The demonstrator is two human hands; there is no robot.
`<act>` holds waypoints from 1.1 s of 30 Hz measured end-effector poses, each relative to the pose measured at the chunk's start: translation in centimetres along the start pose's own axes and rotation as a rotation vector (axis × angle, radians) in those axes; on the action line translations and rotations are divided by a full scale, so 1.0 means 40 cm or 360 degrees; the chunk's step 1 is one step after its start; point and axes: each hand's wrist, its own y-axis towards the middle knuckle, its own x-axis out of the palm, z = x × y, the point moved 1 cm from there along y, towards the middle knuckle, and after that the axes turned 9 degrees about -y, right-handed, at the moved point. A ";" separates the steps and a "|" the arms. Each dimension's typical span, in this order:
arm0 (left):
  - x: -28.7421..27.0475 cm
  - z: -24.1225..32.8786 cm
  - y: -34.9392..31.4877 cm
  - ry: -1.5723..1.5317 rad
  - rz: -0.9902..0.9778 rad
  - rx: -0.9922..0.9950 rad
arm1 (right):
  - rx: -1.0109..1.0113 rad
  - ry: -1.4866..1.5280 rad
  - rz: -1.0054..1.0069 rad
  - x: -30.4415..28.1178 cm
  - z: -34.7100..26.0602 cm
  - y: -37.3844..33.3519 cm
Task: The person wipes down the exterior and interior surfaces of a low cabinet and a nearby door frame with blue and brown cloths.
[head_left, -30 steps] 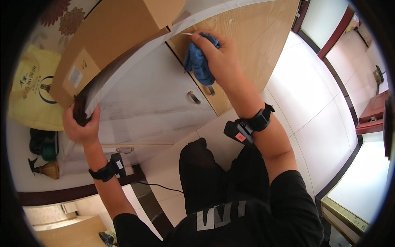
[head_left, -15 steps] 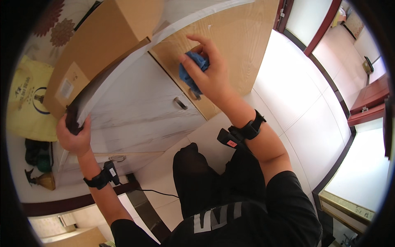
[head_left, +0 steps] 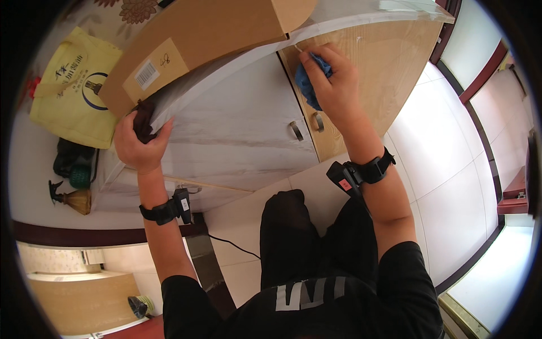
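Note:
My right hand (head_left: 337, 85) is closed round a crumpled blue cloth (head_left: 307, 85), held at the upper part of a light wood cabinet door (head_left: 372, 73). The thumb and fingertips are near the door's top left corner, just under the white countertop edge (head_left: 339, 21). A dark brown, cloth-like bundle (head_left: 144, 120) sits in my left hand (head_left: 141, 142), between thumb and fingers, at the counter's edge below a cardboard box (head_left: 220, 34). Left of the wooden door is a grey-white marbled door (head_left: 237, 107) with a small metal handle (head_left: 296, 131).
A yellow bag (head_left: 79, 90) lies on the counter at the left, by a dark green object (head_left: 80, 176) and an amber spray bottle (head_left: 76, 199). A thin black cable (head_left: 231, 243) runs from my left wrist strap. Pale floor tiles (head_left: 446, 169) stretch to the right.
My view has swung, so the scene sits further right. The right hand's outstretched index finger has curled in, and the blue cloth is slightly higher, baring the wooden door's handle. My left hand keeps its hold.

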 end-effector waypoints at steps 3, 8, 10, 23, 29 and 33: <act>0.000 -0.003 -0.004 -0.0045 -0.0033 -0.0024 | -0.0030 -0.0050 -0.0083 0.000 0.001 -0.017; 0.020 0.005 0.010 0.0098 -0.0017 0.0008 | 0.0069 -0.0175 -0.0269 -0.046 0.059 -0.074; 0.026 -0.007 -0.004 0.0137 -0.0026 0.0000 | 0.0113 -0.0184 -0.0335 -0.071 0.089 -0.103; 0.024 -0.009 -0.023 0.0040 -0.0086 -0.0092 | 0.0515 -0.1219 0.0139 -0.581 0.335 -0.191; 0.008 -0.025 -0.025 0.0038 -0.0124 -0.0081 | 0.0760 -0.1432 0.0136 -0.677 0.344 -0.176; 0.013 -0.034 -0.027 0.0038 -0.0120 -0.0099 | 0.0491 -0.1123 0.0247 -0.693 0.350 -0.167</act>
